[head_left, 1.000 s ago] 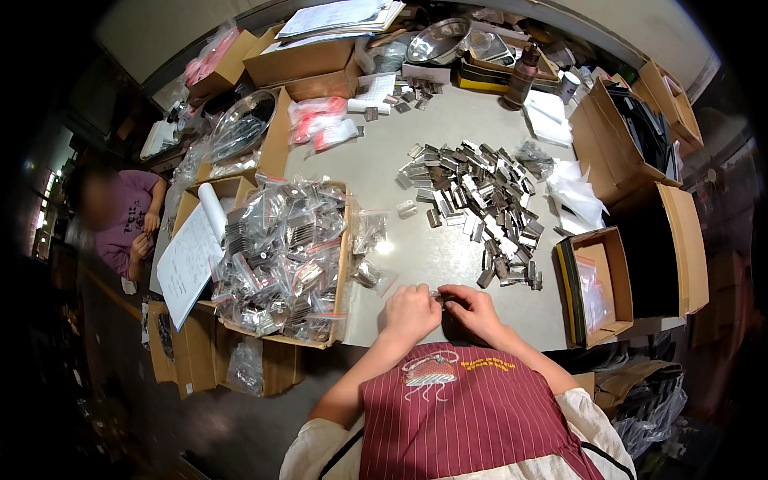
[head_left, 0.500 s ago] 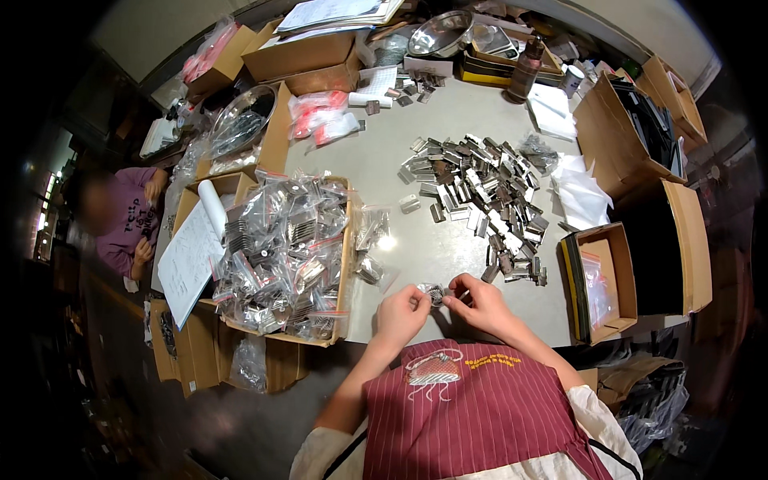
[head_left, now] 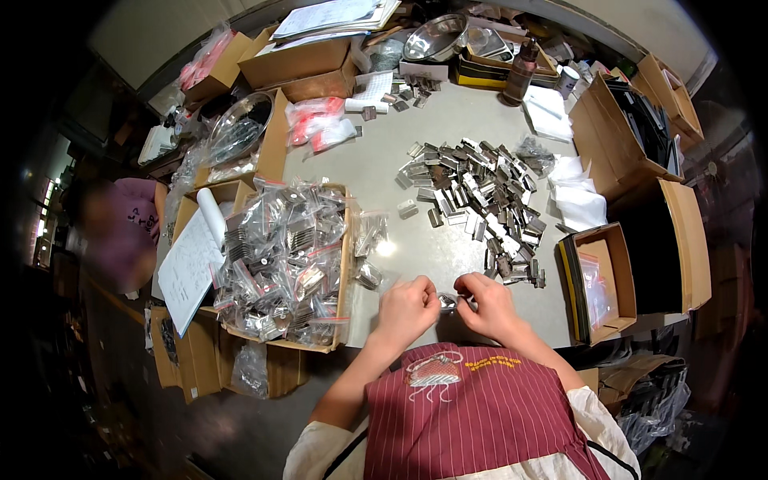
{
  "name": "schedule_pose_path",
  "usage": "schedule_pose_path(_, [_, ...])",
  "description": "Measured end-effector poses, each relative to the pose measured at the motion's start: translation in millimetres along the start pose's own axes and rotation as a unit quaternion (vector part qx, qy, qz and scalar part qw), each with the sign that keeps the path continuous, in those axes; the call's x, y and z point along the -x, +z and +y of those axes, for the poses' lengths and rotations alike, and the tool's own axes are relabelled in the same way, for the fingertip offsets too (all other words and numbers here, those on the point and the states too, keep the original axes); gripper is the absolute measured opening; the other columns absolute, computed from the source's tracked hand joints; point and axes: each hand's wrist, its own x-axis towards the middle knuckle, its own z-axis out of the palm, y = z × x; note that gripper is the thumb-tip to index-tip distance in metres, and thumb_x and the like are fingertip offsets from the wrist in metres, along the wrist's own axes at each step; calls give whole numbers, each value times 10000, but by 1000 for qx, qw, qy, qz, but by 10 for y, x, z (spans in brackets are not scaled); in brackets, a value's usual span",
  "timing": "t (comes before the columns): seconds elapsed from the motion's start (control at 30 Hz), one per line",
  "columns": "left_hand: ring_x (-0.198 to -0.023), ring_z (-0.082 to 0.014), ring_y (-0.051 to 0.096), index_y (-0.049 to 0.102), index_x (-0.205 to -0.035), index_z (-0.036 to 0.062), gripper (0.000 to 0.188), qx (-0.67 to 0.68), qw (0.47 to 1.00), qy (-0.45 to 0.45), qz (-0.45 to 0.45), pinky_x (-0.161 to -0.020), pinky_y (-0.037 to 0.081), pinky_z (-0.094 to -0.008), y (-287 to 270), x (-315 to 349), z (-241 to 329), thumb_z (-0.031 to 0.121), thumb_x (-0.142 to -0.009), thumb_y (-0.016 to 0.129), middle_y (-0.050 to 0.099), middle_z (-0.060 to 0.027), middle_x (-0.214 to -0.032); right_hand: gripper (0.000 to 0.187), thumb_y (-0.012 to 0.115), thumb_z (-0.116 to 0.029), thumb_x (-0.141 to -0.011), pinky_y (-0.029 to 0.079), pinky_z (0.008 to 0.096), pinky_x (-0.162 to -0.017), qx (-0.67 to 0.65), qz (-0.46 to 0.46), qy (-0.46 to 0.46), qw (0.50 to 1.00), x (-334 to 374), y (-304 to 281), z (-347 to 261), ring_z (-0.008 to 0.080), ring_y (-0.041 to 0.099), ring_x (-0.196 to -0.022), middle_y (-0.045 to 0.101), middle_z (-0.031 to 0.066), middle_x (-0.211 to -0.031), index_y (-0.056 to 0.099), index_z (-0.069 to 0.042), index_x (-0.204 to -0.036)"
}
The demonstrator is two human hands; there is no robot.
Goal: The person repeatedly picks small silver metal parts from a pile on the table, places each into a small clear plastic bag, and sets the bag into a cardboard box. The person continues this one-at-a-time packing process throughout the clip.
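My left hand [head_left: 406,310] and my right hand [head_left: 488,303] meet at the near edge of the grey table [head_left: 384,168]. Together they pinch a small shiny metal piece [head_left: 450,302] between their fingertips. A wide pile of small metal clips [head_left: 480,200] lies on the table just beyond my right hand. To the left of my left hand stands a cardboard box [head_left: 280,264] heaped with clear bags of metal parts. A loose clear bag [head_left: 370,274] lies between that box and my left hand.
A small open carton with a clear bag [head_left: 602,280] stands right of my hands. Red-and-white packets [head_left: 320,122], a steel bowl [head_left: 436,36], a brown bottle [head_left: 520,72] and more cartons crowd the far side. Another person sits at the far left [head_left: 120,232].
My hands drew slightly nearer my body and closer together around the small metal piece. The view shifted a little; nothing else on the table moved.
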Motion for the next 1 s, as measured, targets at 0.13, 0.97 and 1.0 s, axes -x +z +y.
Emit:
schedule_pose_path(0.13, [-709,-322,668,702,-897,79,103,115,983,-126,-60,-659,542,-411,-69,-8,75,110,-802,676,678,-99,-724,270,694,-155,-722,493,455,-928,104,5,-238,966,-67,-153,-153,358,606,-1062,636,144,-1033,652,-24,-955])
schedule_pose_path(0.97, [-771,-172,714,706,-948,7,96,263,964,-44,-12,-690,549,-295,385,170,-309,87,-896,710,727,-101,-843,156,680,-129,-886,471,452,-828,-57,5,-131,990,-38,65,78,362,596,-921,620,155,-912,611,-26,-981])
schedule_pose_path(1.0, [-771,-171,714,708,-948,5,96,273,960,-55,-15,-692,551,-294,380,169,-311,86,-896,710,730,-99,-843,152,678,-126,-887,470,452,-822,-53,-6,-129,990,-35,71,96,363,594,-917,619,154,-909,609,-24,-975])
